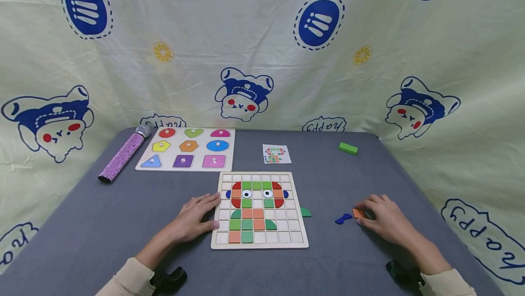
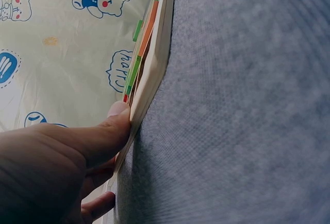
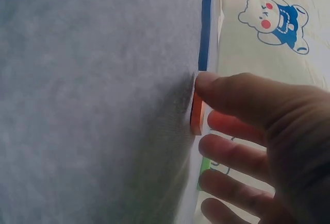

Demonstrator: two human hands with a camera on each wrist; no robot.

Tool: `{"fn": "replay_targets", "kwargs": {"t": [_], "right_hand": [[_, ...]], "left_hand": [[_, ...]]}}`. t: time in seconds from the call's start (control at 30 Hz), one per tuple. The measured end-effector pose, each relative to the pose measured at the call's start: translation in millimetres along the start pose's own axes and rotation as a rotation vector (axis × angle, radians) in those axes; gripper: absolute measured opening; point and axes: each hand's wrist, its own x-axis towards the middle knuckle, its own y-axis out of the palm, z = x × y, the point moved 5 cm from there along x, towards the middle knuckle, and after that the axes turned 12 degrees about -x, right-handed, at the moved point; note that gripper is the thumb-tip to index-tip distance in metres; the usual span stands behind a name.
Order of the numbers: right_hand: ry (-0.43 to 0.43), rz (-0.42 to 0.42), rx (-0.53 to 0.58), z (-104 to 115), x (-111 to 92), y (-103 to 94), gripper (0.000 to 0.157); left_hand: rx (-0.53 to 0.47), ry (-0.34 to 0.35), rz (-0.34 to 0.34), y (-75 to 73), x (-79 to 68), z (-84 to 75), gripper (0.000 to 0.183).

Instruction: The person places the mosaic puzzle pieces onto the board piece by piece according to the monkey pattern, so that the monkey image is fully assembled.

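Observation:
A square white grid board (image 1: 284, 225) lies in the middle of the table, with red, green, orange and blue pieces forming a figure with two eyes. My left hand (image 1: 197, 216) rests at its left edge, fingers extended; in the left wrist view the thumb (image 2: 111, 131) touches the board's pale rim (image 2: 154, 72). Off to the right, my right hand (image 1: 383, 219) pinches an orange block (image 1: 358, 213) between thumb and fingers. A dark blue bow-shaped piece (image 1: 343, 218) lies just left of that block. The right wrist view shows the orange block (image 3: 197, 113) under the thumb tip.
A green quarter-round piece (image 1: 305, 212) lies against the board's right edge. Behind are a small picture card (image 1: 276, 154), a shape puzzle board (image 1: 197, 134) and a glittery purple microphone (image 1: 125, 155). A green block (image 1: 347, 148) lies at the back right, before a printed curtain (image 1: 254, 27).

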Motion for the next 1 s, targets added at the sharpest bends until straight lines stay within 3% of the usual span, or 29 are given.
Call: {"fn": "replay_targets", "kwargs": {"t": [0.6, 0.8, 1.0], "right_hand": [[0.024, 0.046, 0.0, -5.1, 0.3, 4.2, 0.017], [0.012, -0.005, -0.004, -2.3, 1.1, -0.7, 0.017], [-0.048, -0.075, 0.011, 17.5, 5.9, -13.3, 0.016]], "left_hand": [[0.012, -0.016, -0.007, 1.1, 1.2, 2.5, 0.066], [0.013, -0.025, -0.008, 1.8, 1.3, 3.1, 0.066], [0.006, -0.024, -0.005, 1.4, 1.4, 2.7, 0.066]]}}
